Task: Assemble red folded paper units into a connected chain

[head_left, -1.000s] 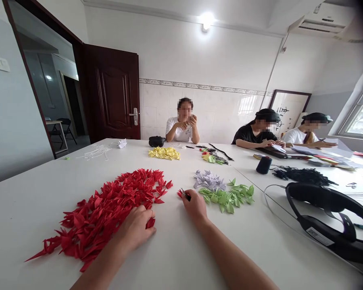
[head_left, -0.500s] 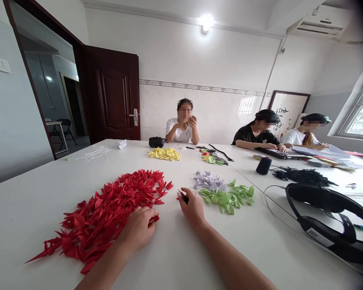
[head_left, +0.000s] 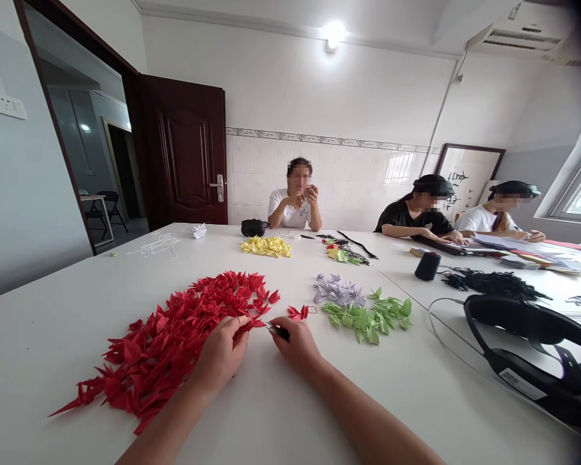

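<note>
Watching from my end, I saw the left hand (head_left: 220,355) resting at the near edge of the red heap (head_left: 174,336), its grip pinched narrow on one red paper crane (head_left: 246,323) that lay half in the heap. The right hand (head_left: 297,342) sat just beside it on the white surface (head_left: 53,310), its grip closed around a small dark tool (head_left: 278,332) whose shiny tip pointed at the left fingertips. That closeness was my main worry: I judged that a small slip could drive the tip into a finger or tear the thin paper. The folded pieces also lay interlocked, so pulling one could drag its neighbours out and scatter them. A loose red crane (head_left: 300,312) lay just beyond the right hand, where a careless wrist could flatten it. By my count there was one red heap, with far too many pieces to number, and one loose red crane. There was one green pile (head_left: 368,316), one pale lilac pile (head_left: 337,290), one yellow pile (head_left: 266,246) and one small mixed pile (head_left: 343,253). I also counted one black spool (head_left: 427,265) and one black headset (head_left: 527,349). Three other people sat at the far side, well apart from my two hands.
</note>
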The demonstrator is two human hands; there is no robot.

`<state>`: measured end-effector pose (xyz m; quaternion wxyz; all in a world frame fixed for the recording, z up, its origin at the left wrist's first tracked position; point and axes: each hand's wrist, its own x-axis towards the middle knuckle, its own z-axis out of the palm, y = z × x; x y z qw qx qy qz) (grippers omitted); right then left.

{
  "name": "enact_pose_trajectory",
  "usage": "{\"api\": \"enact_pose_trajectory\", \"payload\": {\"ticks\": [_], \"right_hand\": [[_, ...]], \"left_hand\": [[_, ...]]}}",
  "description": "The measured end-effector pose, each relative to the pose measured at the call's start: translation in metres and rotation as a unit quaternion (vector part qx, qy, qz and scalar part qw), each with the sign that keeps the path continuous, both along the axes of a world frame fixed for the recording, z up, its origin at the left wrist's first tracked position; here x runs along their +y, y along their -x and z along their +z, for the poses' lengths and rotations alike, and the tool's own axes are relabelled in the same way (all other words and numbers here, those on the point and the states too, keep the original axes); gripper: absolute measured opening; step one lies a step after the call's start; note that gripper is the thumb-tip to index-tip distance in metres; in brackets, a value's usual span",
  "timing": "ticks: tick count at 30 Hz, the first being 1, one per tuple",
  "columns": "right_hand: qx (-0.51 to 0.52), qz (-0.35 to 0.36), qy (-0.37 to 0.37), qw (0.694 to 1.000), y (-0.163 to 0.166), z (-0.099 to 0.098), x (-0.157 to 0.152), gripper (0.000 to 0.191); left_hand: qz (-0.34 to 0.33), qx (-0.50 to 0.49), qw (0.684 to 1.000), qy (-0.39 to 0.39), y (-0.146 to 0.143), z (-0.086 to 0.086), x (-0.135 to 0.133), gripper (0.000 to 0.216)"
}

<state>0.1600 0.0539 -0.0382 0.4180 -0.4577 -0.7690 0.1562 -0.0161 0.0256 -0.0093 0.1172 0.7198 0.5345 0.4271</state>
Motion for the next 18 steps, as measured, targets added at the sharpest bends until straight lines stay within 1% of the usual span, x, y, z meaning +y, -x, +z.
{"api": "enact_pose_trajectory", "payload": {"ticks": [5, 9, 15, 18], "right_hand": [[-0.007, 0.025, 0.006, 1.000, -0.0002, 0.0003, -0.0012, 0.022], [-0.014, 0.031, 0.015, 0.999, -0.0003, 0.0006, -0.0012, 0.022], [-0.021, 0.036, 0.016, 0.999, -0.0004, 0.0013, -0.0010, 0.021], [-0.021, 0.039, 0.014, 0.999, -0.0002, 0.0013, -0.0010, 0.020]], "left_hand": [[0.001, -0.015, 1.000, 0.025, 0.0004, -0.0019, 0.0000, 0.029], [0.002, -0.023, 0.999, 0.040, 0.0006, -0.0017, -0.0004, 0.029], [0.007, -0.029, 0.999, 0.034, -0.0005, -0.0006, -0.0010, 0.031], [0.013, -0.026, 0.999, 0.027, -0.0016, 0.0012, -0.0019, 0.035]]}}
